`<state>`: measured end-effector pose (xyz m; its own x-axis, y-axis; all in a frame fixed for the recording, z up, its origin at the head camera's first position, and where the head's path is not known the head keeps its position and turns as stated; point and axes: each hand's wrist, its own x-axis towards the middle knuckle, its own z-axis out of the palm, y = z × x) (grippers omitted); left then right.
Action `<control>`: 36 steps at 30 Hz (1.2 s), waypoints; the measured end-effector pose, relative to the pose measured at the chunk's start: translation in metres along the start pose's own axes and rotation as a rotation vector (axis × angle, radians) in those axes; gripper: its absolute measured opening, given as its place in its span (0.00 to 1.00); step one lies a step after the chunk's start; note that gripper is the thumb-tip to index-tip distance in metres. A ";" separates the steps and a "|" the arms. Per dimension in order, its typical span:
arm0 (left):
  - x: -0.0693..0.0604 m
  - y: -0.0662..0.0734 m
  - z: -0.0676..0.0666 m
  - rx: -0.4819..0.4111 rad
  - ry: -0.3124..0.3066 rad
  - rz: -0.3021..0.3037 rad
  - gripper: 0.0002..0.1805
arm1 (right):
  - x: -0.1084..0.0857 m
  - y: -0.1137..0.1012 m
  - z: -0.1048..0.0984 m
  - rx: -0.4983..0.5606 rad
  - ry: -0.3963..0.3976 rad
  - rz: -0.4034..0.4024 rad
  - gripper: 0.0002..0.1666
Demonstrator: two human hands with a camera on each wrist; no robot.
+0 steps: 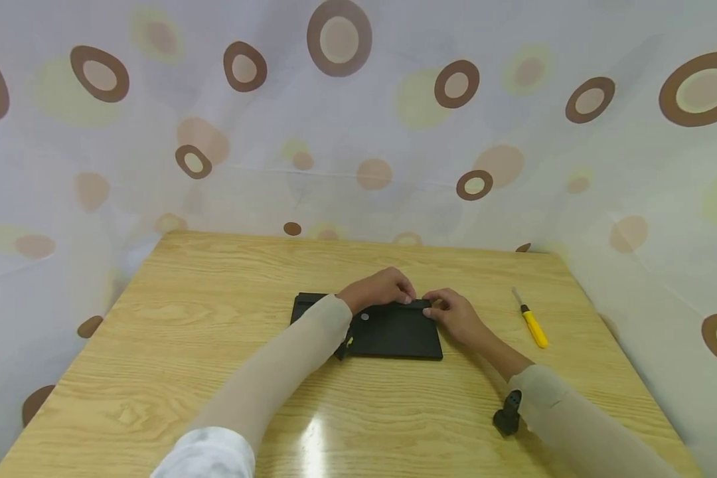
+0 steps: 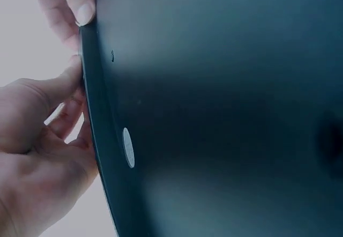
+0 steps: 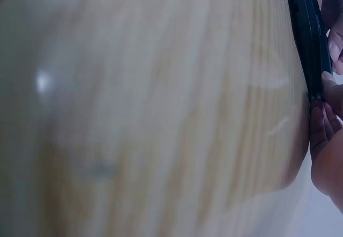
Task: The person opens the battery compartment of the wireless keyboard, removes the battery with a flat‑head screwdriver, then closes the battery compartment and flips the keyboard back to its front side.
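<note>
A flat, black rectangular panel (image 1: pixel 394 338) lies on the wooden table, with a raised strip along its far edge. A small round silver disc (image 2: pixel 128 148) shows beside that strip; what the panel belongs to cannot be told. My left hand (image 1: pixel 382 287) reaches across the panel and holds its far edge, thumb and curled fingers against it. At the far right corner, my right hand (image 1: pixel 454 315) pinches the edge between thumb and fingers. The fingertips of both hands are close together. My left forearm hides part of the panel's left side.
A screwdriver (image 1: pixel 534 327) with a yellow handle lies to the right of my right hand, its shaft pointing away. Patterned cloth (image 1: pixel 358 133) hangs behind and beside the wooden table (image 1: pixel 125 372). Dark devices are strapped on both wrists.
</note>
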<state>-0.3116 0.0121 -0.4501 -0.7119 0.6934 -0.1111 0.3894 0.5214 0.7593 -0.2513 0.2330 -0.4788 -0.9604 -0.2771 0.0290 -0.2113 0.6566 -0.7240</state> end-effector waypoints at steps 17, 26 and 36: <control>-0.003 -0.005 -0.002 0.041 -0.002 0.035 0.11 | 0.000 -0.001 -0.001 0.020 -0.009 0.003 0.20; 0.000 0.001 0.004 0.109 -0.022 0.055 0.15 | -0.020 0.000 -0.013 0.052 -0.011 0.058 0.24; 0.009 0.010 0.016 0.196 -0.036 0.021 0.19 | -0.051 -0.002 -0.014 0.066 -0.070 0.156 0.22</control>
<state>-0.3042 0.0317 -0.4536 -0.6823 0.7208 -0.1223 0.5128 0.5911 0.6226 -0.2048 0.2551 -0.4689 -0.9652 -0.2251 -0.1334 -0.0463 0.6486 -0.7598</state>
